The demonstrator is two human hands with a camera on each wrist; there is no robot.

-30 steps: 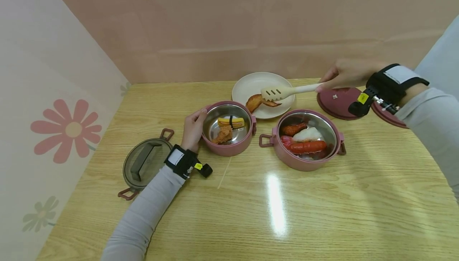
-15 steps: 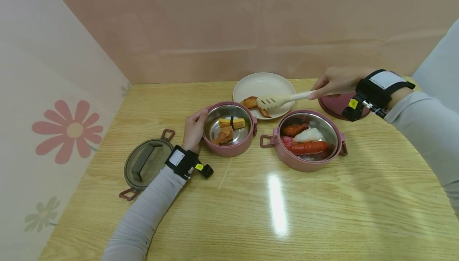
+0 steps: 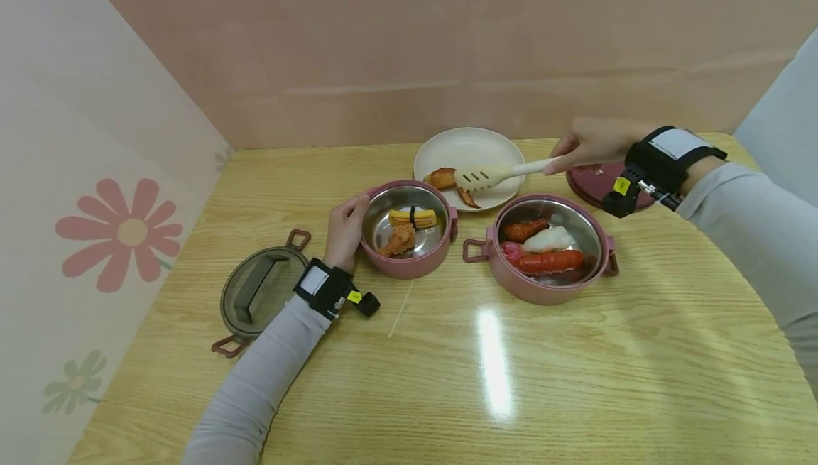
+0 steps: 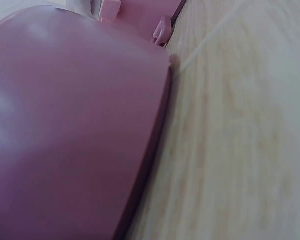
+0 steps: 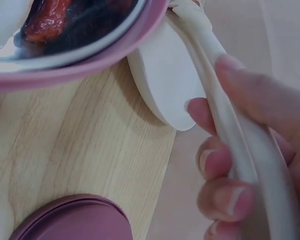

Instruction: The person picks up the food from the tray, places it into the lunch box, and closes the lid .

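Wooden table [image 3: 575, 373] against a pinkish wall, flower-print panel at the left edge.

Right hand [image 3: 591, 144]: fingers curled round the handle of cream tongs [image 3: 498, 174], gripping it firmly; the wrist view shows fingertips [image 5: 225, 197] wrapped under the handle. The slotted tong ends are closed on a browned piece of fried food [image 3: 450, 181], which sits at the near left rim of a cream plate [image 3: 469, 149]. Whether the food is lifted clear of the plate I cannot tell.

Left hand [image 3: 345, 231]: fingers and thumb curved against the left side of a small pink pot [image 3: 409, 263], holding its wall. Pot stands upright on the table; inside lie a yellow roll with a dark band [image 3: 414, 219] and a brown fried chunk [image 3: 397, 240]. Left wrist view shows only the pot's pink wall, close and blurred, and table grain.

Just right of it, apart from it, a second pink pot [image 3: 543, 291] with side handles holds a red sausage [image 3: 549, 261], a white piece [image 3: 551, 239] and a dark red piece [image 3: 524, 229].

A dark pink lid [image 3: 591, 184] lies flat under the right wrist. A grey-brown lid with clip handles [image 3: 258, 294] lies at the left, beside the left forearm.
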